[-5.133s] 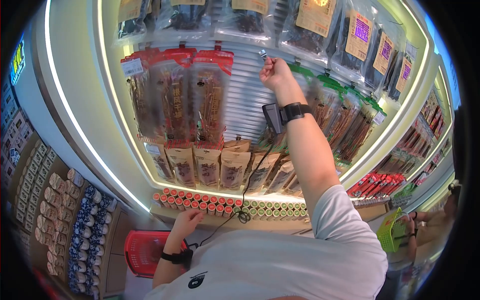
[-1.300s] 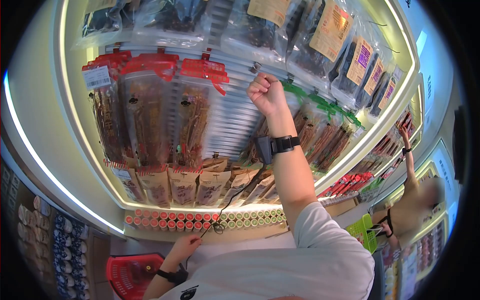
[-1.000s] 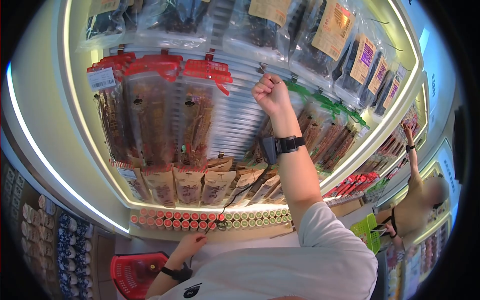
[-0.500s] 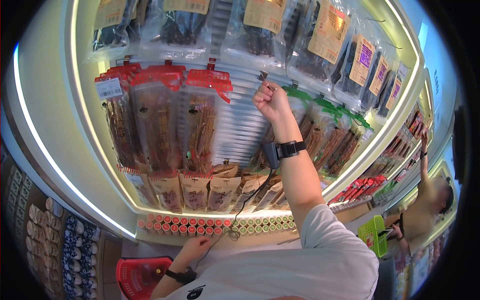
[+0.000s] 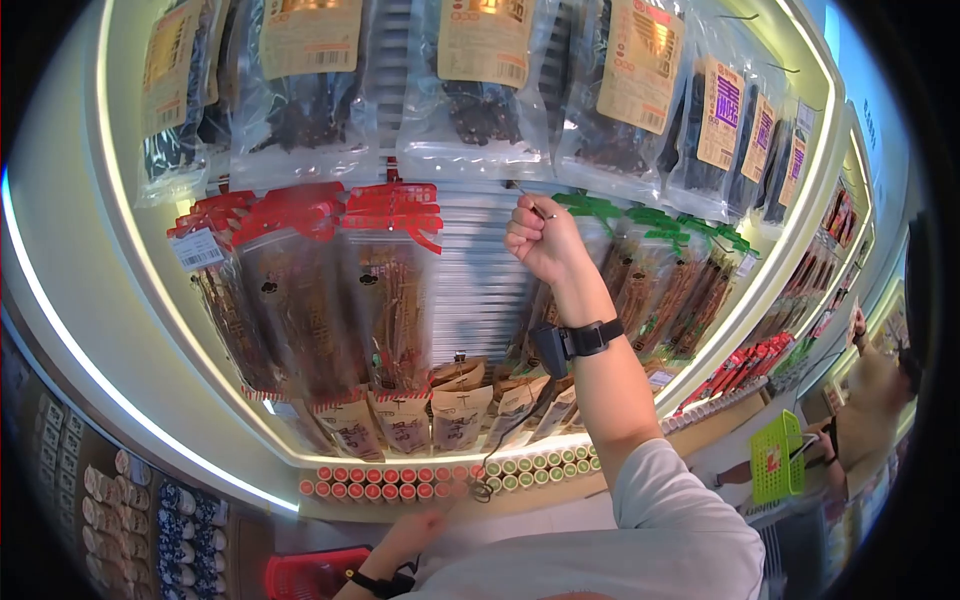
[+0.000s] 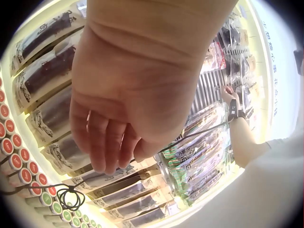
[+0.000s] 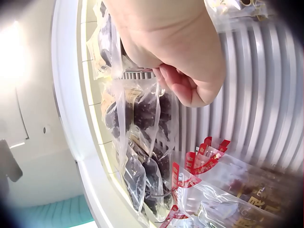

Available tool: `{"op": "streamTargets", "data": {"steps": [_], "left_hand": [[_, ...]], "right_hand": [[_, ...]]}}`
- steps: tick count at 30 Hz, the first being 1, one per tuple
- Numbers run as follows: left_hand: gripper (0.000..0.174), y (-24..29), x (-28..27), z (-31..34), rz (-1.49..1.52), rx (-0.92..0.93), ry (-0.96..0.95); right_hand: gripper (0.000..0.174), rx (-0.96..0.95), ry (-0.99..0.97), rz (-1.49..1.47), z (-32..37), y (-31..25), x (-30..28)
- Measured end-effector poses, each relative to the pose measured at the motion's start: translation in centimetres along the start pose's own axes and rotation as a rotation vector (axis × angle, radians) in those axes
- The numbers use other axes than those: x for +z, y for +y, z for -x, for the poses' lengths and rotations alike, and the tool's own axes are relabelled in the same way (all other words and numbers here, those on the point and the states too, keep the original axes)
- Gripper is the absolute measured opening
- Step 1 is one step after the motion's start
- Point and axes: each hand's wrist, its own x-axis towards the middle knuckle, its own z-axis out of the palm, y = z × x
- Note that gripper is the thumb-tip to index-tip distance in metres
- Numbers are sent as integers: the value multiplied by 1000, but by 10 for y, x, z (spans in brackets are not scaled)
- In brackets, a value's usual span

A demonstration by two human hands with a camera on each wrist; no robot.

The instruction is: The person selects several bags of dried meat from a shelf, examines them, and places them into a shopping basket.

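I had the right hand [image 5: 541, 238] curled tight round a thin metal hook [image 5: 517, 187], before ribbed panelling [image 5: 480, 270] that showed between glossy red-topped bags [image 5: 385, 300] and crinkled green-topped bags [image 5: 662, 285]. The right wrist view hid the hook's shaft; my left hand [image 6: 126, 95], blurred from the head, showed loosely bent, released fingers in its own wrist view, near matte pouches [image 6: 50, 114].

A shop: hanging snack packets [image 5: 390, 290] with barcode labels line a lit display wall [image 5: 480, 250]; below them stand rows of small tubs [image 5: 400, 483], and to their right, a green shopping basket [image 5: 778, 458].
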Motion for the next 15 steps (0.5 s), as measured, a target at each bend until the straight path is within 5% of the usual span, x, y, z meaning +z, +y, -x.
{"op": "streamTargets", "data": {"steps": [3,5,7,15], "left_hand": [[25,61,-45,0,-137,57,-74],[23,143,-93,-1,-320,231,82],[22,145,-106,-27,-261,458,184],[36,252,-159,-101,-316,638,537]], "right_hand": [[15,27,-7,-8,0,-1,1],[15,44,3,-7,-2,-1,2],[15,52,-42,-16,-5,0,0],[15,82,-50,-43,-2,-7,-3]]}}
